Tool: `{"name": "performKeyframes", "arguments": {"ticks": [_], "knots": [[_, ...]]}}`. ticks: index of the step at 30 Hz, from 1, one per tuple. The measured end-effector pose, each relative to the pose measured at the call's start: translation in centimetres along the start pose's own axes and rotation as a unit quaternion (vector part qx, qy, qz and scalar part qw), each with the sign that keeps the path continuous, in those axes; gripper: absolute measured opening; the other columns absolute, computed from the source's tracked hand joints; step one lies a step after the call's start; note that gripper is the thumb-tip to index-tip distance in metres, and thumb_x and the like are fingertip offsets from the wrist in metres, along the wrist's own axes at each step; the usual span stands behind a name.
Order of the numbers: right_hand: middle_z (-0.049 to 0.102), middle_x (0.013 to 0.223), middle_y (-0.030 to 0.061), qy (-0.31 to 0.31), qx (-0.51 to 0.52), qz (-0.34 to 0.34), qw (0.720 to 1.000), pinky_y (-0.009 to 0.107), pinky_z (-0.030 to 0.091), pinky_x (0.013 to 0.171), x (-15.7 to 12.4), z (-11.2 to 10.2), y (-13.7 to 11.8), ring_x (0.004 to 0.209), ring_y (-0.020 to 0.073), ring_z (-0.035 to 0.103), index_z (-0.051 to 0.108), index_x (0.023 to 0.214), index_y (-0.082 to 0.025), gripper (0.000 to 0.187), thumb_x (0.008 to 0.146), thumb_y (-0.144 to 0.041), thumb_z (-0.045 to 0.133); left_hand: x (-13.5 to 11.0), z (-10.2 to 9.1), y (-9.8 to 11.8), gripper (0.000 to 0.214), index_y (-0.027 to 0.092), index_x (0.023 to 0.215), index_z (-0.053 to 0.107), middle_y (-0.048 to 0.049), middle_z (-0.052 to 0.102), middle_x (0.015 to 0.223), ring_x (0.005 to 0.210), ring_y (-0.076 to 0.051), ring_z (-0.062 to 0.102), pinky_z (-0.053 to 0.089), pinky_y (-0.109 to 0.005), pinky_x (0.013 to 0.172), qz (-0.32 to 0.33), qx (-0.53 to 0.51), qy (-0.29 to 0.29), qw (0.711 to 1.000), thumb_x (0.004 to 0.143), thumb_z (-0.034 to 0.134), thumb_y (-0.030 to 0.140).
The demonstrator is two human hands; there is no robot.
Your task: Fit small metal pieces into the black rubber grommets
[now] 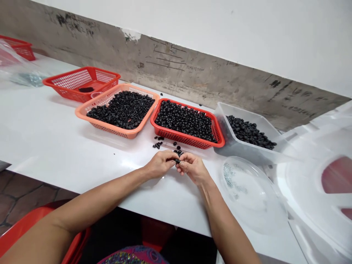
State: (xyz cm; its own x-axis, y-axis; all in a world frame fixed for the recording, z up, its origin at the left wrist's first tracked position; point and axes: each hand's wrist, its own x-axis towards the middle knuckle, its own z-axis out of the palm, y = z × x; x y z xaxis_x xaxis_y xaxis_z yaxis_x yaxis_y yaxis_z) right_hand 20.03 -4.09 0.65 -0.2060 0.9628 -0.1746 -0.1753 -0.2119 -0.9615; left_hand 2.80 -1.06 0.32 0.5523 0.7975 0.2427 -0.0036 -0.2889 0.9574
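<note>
A small black ring (177, 161), dull and rubbery-looking, with a hole through its middle, is pinched at the fingertips where the two hands meet. The left hand (161, 164) is mostly closed, its fingers curled toward the ring, and the right hand (192, 168) is closed the same way, its thumb and fingers bunched against the other hand, so part of the ring is hidden. Just beyond the fingertips, a few loose rings (177, 148) lie on the glossy white table (55, 124), with a small cluster (157, 143) a little further left. Beyond them, many more rings fill an orange basket (82, 113) and a red basket (187, 141), which stand side by side and almost touch. A clear plastic tub (233, 145) to the right holds another heap. Further left, a second red basket (79, 79) has only a small dark patch inside, and a third red basket (19, 47) sits near the table's far end beside a clear plastic bag (16, 66). A clear round dish (247, 194) with small silvery bits lies near the right hand. A stained concrete strip (165, 62) runs along the wall under white paint (220, 22), and a brown tiled floor (19, 194) shows below the table's edge.
</note>
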Motion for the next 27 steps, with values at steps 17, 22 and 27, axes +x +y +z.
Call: {"name": "performKeyframes", "arguments": {"ticks": [17, 22, 27], "knots": [[0.07, 0.078, 0.0064, -0.078, -0.014, -0.027, 0.997, 0.033, 0.054, 0.067, -0.2, 0.7, 0.3, 0.069, 0.0179, 0.065, 0.072, 0.093, -0.017, 0.038, 0.063, -0.04, 0.076, 0.1, 1.0, -0.4, 0.031, 0.015, 0.098, 0.06, -0.0031, 0.055, 0.086, 0.074, -0.013, 0.053, 0.043, -0.024, 0.065, -0.047, -0.181, 0.008, 0.982, 0.067, 0.063, 0.02], [0.067, 0.071, 0.0046, -0.087, -0.08, -0.065, 0.991, 0.031, 0.051, 0.062, -0.4, 1.3, 0.7, 0.063, 0.0185, 0.062, 0.073, 0.082, -0.016, 0.034, 0.068, -0.047, 0.071, -0.2, 1.5, -0.6, 0.035, 0.013, 0.105, 0.055, 0.0004, 0.05, 0.074, 0.062, -0.01, 0.046, 0.038, -0.022, 0.056, -0.041, -0.107, -0.059, 0.992, 0.076, 0.059, 0.031], [0.067, 0.069, 0.0025, -0.056, -0.122, -0.065, 0.989, 0.027, 0.05, 0.057, -0.2, 1.4, 1.4, 0.06, 0.0159, 0.06, 0.072, 0.076, -0.017, 0.024, 0.074, -0.04, 0.065, -0.2, 1.3, -0.7, 0.016, 0.014, 0.085, 0.055, 0.0042, 0.041, 0.059, 0.054, -0.009, 0.04, 0.033, -0.021, 0.051, -0.032, -0.086, -0.098, 0.991, 0.081, 0.052, 0.029]]}}
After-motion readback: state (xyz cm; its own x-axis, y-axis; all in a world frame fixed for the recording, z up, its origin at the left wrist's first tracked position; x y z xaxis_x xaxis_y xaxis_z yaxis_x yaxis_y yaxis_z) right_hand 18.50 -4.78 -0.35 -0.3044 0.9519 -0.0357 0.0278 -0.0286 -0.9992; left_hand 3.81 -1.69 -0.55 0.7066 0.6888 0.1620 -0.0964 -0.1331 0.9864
